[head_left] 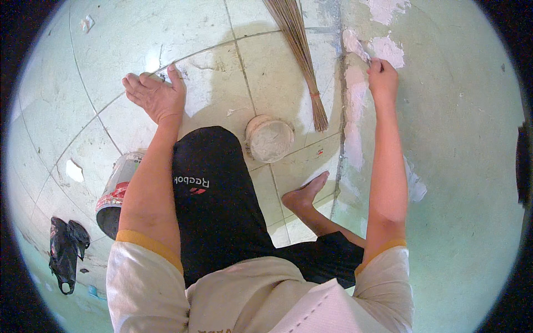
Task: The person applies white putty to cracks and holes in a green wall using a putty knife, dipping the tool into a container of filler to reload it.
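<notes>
My right hand (383, 80) is closed around the handle of a small putty knife (358, 47). Pale pinkish paste coats its blade, which lies against the foot of the green wall near the floor seam. Most of the handle is hidden in my fingers. Pinkish-white paste patches (355, 100) run along that seam and up the wall. On the left, my left hand (158, 94) is empty with its fingers apart, beyond my bent knee; whether it touches the floor I cannot tell. Between my legs and the wall stands a small round tub (270, 139) with whitish paste inside.
A stick broom (302, 61) lies on the tiled floor (211, 66) beside the wall (461, 139). A tipped metal can (114, 194) is left of my left forearm. Farther left are a black plastic bag (65, 252) and a white scrap (74, 171). My bare foot (305, 194) rests near the wall.
</notes>
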`<action>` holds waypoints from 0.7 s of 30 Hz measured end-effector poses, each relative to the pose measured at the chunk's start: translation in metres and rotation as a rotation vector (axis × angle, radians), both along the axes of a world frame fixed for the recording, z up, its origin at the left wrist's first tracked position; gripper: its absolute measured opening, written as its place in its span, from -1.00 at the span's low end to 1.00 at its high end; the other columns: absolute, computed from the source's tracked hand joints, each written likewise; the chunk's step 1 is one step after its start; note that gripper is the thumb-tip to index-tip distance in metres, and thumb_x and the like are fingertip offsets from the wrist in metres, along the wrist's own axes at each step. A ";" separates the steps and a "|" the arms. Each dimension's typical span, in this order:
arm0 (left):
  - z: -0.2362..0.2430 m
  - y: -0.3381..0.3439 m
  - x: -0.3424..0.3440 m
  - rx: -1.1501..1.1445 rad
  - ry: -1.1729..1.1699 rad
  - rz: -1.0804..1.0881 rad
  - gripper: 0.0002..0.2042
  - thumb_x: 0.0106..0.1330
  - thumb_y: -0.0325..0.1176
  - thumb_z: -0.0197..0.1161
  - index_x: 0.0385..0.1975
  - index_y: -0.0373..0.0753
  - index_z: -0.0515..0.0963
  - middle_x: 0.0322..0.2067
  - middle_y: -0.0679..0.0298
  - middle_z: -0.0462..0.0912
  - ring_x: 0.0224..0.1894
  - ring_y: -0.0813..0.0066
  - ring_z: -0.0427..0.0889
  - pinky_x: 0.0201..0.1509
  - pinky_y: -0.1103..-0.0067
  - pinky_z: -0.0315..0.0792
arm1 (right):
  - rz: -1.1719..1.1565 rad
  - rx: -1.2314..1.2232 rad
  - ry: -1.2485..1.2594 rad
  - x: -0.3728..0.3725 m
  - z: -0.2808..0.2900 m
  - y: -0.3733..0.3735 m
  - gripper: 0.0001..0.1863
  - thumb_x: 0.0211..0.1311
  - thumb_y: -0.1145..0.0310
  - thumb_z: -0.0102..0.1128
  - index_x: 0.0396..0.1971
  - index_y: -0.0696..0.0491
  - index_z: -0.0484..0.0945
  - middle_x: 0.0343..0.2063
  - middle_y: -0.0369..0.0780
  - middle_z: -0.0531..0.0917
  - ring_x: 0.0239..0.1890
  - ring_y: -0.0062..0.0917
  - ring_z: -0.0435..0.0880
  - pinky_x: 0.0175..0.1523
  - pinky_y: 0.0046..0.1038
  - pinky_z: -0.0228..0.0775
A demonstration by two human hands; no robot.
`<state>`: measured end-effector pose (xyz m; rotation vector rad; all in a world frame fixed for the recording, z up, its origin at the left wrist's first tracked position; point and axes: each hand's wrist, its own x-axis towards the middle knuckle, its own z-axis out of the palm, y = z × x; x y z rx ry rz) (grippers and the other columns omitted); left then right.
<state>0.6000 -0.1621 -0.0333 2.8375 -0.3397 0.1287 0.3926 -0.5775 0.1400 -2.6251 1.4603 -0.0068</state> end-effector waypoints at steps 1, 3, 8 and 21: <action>-0.002 -0.002 -0.001 -0.001 0.005 -0.001 -0.25 0.33 0.17 0.07 0.09 -0.53 0.18 0.32 -0.32 0.02 0.49 -0.26 -0.24 0.51 -0.02 -0.34 | -0.006 -0.008 0.003 0.006 -0.005 -0.002 -0.63 0.29 0.21 0.01 -0.25 0.20 0.67 -0.27 0.12 0.68 -0.18 0.04 0.66 -0.04 -0.10 0.47; -0.001 -0.003 -0.001 -0.006 0.009 0.000 -0.26 0.33 0.17 0.07 0.09 -0.53 0.17 0.32 -0.32 0.02 0.49 -0.26 -0.25 0.51 -0.02 -0.35 | -0.008 -0.010 -0.006 0.010 -0.017 -0.008 -0.63 0.30 0.20 0.01 -0.26 0.21 0.66 -0.28 0.11 0.68 -0.18 0.04 0.66 -0.04 -0.09 0.46; 0.003 -0.007 -0.001 -0.055 0.011 -0.014 -0.26 0.33 0.16 0.07 0.08 -0.53 0.16 0.32 -0.31 0.01 0.49 -0.26 -0.26 0.51 -0.02 -0.35 | -0.027 -0.079 -0.081 -0.027 -0.027 -0.004 -0.63 0.35 0.20 -0.01 -0.27 0.22 0.64 -0.32 0.08 0.69 -0.21 0.00 0.67 -0.07 -0.11 0.47; 0.003 -0.006 -0.001 0.037 0.019 0.002 -0.23 0.34 0.14 0.07 0.13 -0.61 0.16 0.33 -0.35 0.00 0.49 -0.25 -0.23 0.51 -0.01 -0.33 | -0.108 -0.028 -0.327 -0.018 -0.054 0.047 -0.64 0.42 0.21 -0.01 -0.26 0.23 0.59 -0.37 0.09 0.66 -0.28 0.02 0.65 -0.16 -0.10 0.43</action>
